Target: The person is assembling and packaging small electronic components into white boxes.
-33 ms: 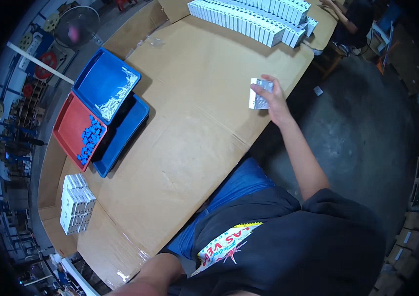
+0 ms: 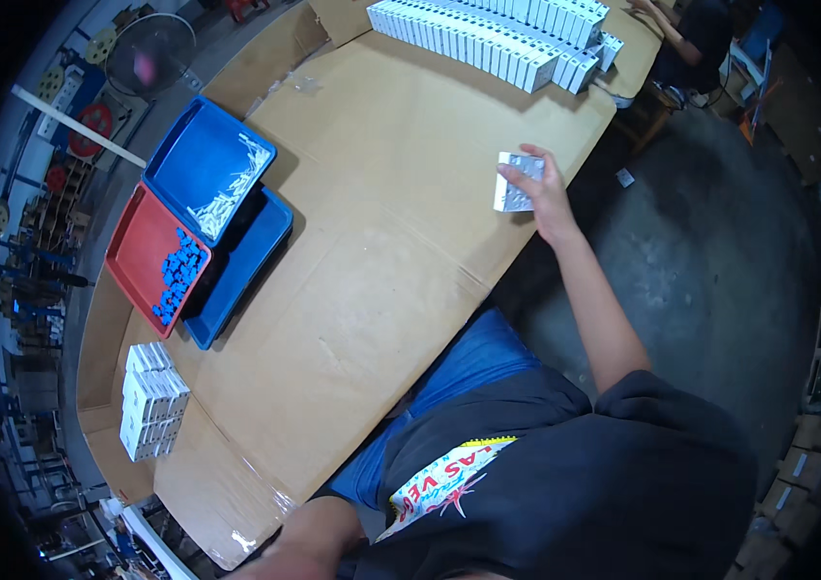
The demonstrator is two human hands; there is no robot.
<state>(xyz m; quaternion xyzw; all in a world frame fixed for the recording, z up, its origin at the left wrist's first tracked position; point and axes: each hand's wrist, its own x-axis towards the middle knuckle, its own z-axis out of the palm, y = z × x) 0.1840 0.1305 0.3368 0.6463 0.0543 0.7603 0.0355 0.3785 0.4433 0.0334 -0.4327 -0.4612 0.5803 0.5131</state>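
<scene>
My right hand (image 2: 550,198) is closed around a white rectangular plastic block (image 2: 517,182) with a grey, detailed face, held at the right side of the cardboard-covered table (image 2: 372,261). The thumb lies across the grey face, and the fingers wrap behind the far edge. My left forearm (image 2: 319,536) shows at the lower edge, but the left hand itself is out of the picture. At the far end of the table stand long rows of similar white blocks (image 2: 469,48). A smaller stack of white blocks (image 2: 154,406) sits at the near left.
At the left, a blue tray (image 2: 183,145) holds small white pieces (image 2: 227,203). A red tray (image 2: 135,246) contains small blue pieces (image 2: 178,275). Another blue tray (image 2: 256,261) lies partly beneath them. Beyond the table's far right corner sits another person (image 2: 696,43).
My right hand has shifted slightly to the right with the white block still in it. The trays and stacks stay in place.
</scene>
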